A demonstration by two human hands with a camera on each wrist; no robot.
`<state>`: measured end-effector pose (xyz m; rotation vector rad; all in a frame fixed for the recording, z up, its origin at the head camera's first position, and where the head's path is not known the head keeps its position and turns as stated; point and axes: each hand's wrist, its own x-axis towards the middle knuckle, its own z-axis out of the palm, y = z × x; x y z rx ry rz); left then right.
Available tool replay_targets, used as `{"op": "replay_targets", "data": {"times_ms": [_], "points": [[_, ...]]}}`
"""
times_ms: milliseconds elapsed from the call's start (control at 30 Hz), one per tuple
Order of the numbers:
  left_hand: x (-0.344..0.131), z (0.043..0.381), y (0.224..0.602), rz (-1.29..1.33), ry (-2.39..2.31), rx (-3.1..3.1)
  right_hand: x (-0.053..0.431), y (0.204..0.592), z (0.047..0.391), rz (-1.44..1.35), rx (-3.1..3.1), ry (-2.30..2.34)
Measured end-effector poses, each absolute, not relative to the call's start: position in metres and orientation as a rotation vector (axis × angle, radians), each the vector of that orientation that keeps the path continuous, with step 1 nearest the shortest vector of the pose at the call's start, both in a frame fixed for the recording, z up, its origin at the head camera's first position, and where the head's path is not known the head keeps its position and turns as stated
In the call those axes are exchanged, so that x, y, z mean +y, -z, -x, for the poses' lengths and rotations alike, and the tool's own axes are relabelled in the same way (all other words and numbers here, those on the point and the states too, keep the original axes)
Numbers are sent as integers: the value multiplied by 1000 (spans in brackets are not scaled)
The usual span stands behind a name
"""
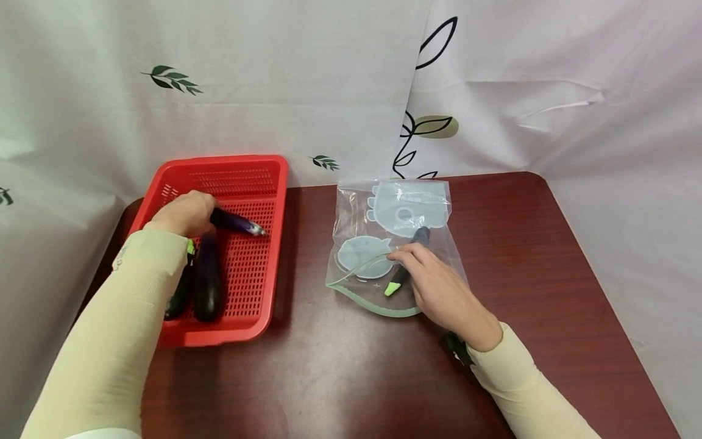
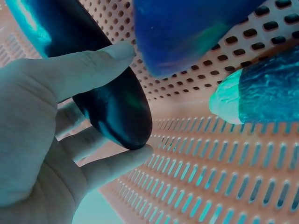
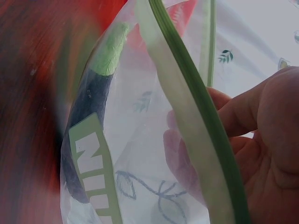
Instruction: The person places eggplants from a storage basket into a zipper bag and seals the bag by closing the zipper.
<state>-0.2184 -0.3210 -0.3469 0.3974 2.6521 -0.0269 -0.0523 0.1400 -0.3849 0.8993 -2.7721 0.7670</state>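
Note:
Inside the red basket, my left hand grips an eggplant, its pale-tipped end pointing right. In the left wrist view, the thumb and fingers wrap around the dark, glossy eggplant. Below it in the basket lie another eggplant and a dark vegetable with a bright green end. My right hand pinches the opening edge of a clear zip bag, holding its mouth apart. A dark, long vegetable with a light green end lies inside the bag.
The red basket with perforated walls stands at the left of the brown wooden table. White cloth with leaf prints hangs behind the table and along its sides. The bag lies at the middle of the table, near the back edge.

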Motion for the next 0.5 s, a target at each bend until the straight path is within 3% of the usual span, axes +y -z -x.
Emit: {"op": "replay_targets", "data": {"times_ms": [500], "points": [[-321, 215, 325, -427, 56, 2669, 141, 384, 52, -908, -2748, -773]]}}
